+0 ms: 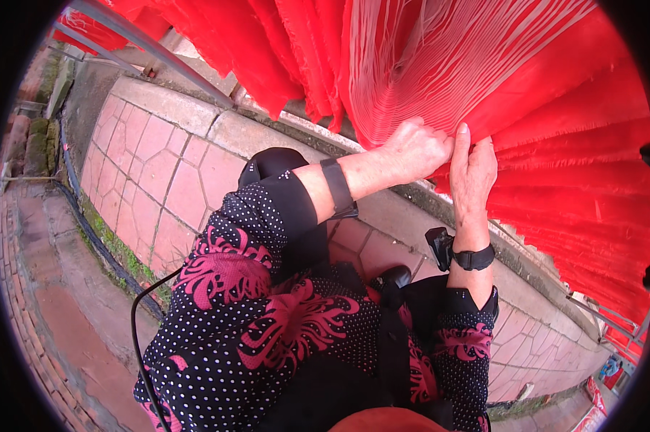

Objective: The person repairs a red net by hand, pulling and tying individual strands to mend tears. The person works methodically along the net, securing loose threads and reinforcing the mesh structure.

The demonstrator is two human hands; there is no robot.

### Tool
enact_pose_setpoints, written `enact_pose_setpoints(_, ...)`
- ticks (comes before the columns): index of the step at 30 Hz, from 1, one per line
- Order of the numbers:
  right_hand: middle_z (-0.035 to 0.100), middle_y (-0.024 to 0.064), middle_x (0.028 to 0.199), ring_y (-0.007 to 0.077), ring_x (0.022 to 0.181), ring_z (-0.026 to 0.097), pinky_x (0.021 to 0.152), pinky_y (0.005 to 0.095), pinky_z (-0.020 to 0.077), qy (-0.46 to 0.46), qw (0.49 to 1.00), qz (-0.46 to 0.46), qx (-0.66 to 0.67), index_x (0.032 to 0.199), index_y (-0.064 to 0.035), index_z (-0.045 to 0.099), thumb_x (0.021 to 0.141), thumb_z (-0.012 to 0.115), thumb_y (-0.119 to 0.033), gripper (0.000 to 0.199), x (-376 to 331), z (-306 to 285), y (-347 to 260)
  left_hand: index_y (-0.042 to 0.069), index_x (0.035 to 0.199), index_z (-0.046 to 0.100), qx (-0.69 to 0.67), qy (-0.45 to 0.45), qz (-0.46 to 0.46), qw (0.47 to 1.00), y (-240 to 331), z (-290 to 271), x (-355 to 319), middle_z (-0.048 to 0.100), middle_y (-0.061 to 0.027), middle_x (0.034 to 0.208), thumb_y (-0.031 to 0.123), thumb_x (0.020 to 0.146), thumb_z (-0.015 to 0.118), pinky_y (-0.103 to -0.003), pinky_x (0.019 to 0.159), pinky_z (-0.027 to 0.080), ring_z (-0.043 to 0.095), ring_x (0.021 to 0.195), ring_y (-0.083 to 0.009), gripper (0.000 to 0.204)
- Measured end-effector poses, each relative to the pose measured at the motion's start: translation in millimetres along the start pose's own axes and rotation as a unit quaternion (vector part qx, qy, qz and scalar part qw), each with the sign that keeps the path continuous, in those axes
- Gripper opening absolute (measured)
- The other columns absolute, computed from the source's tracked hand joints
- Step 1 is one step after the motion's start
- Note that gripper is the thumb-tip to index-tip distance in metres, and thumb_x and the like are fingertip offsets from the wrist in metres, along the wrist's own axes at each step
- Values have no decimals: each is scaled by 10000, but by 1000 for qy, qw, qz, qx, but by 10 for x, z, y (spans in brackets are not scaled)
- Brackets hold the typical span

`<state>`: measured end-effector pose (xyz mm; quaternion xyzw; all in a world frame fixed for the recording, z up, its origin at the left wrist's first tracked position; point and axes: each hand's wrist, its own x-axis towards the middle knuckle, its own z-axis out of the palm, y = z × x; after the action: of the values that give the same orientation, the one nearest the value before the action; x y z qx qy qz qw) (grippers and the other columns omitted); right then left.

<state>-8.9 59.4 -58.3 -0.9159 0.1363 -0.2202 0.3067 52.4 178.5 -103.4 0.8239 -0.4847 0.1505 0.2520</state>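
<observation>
Pink paving (pixel 155 147) bordered by a pale kerb (pixel 163 104) crosses the frame diagonally beneath your work. Red cloth (pixel 577 180) fills the upper centre and right, gathered in folds, with a fan of loose white strands (pixel 404 93) opening in the upper centre. Your left hand (pixel 415 150) meets the cloth where the fan narrows, its fingers curled closed on the edge; whether weave or strands lie between their tips is hidden. Beside it, your right hand (pixel 472 169) pinches the cloth, thumb (pixel 463 135) on the near face, fingers folded behind.

Judged by appearance, the fanned section is the worked part; dense weave to its right seems unworked, and how much remains cannot be told. Frayed lower edges hang left of the fan. Note the metal rail (pixel 152 50) at upper left and the black cable (pixel 139 338) beside your left sleeve. Paving left of your left forearm offers elbow room; folds crowd your right hand.
</observation>
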Motion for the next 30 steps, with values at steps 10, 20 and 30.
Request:
enact_pose_setpoints(10, 672, -3, 873, 32, 798, 487, 715, 249, 470, -24, 960, 126, 249, 1024, 26, 659, 1026, 535, -218, 274, 0, -63, 375, 90, 835, 669, -211, 48, -57, 975, -98, -282, 125, 667, -46, 740, 308, 833, 740, -354, 638, 535, 672, 686, -225, 230)
enact_pose_setpoints(20, 673, -22, 897, 40, 810, 572, 787, 255, 505, -60, 908, 106, 400, 930, -43, 688, 1000, 585, -275, 263, -95, -51, 272, 53, 921, 712, -254, 112, -105, 955, -181, -236, 170, 690, -86, 856, 215, 825, 749, -328, 712, 537, 683, 815, -225, 191)
enact_pose_setpoints(30, 599, -59, 805, 23, 760, 511, 769, 252, 505, -69, 934, 96, 337, 843, -59, 647, 1003, 583, -274, 276, -89, -54, 233, 39, 917, 738, -311, 86, -139, 936, -249, -270, 163, 699, -85, 815, 145, 840, 726, -289, 650, 513, 656, 714, -168, 131)
